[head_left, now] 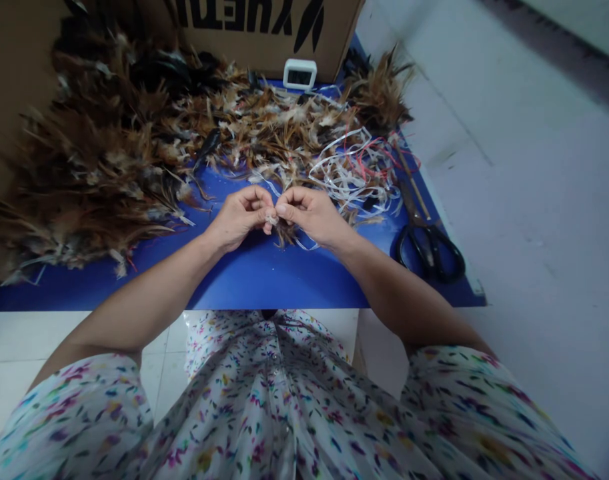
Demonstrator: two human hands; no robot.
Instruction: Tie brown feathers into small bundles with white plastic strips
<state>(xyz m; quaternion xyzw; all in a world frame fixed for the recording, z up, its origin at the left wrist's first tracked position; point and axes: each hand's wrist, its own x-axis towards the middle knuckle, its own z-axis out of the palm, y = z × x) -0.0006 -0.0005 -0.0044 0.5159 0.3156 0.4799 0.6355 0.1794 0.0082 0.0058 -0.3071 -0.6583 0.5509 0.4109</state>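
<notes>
My left hand [243, 217] and my right hand [311, 212] meet over the front middle of the blue table, fingertips almost touching. Between them is a small bunch of brown feathers [285, 233], its pale end pinched by the left thumb and fingers. My right thumb and forefinger are pressed together at the same pale end. A white ribbon [308, 245] shows under the right hand; whether it is joined to the bunch I cannot tell. Right behind the hands spreads a loose heap of brown and white feathers [269, 123].
Bundled brown feathers [99, 173] cover the left side. Tangled white and red ribbons [354, 170] lie right of the hands, with black-handled scissors [431, 250] and a thin stick [413, 181] beyond. A white digital clock [300, 74] stands before a cardboard box [269, 40]. The blue table [284, 287] ends near my body.
</notes>
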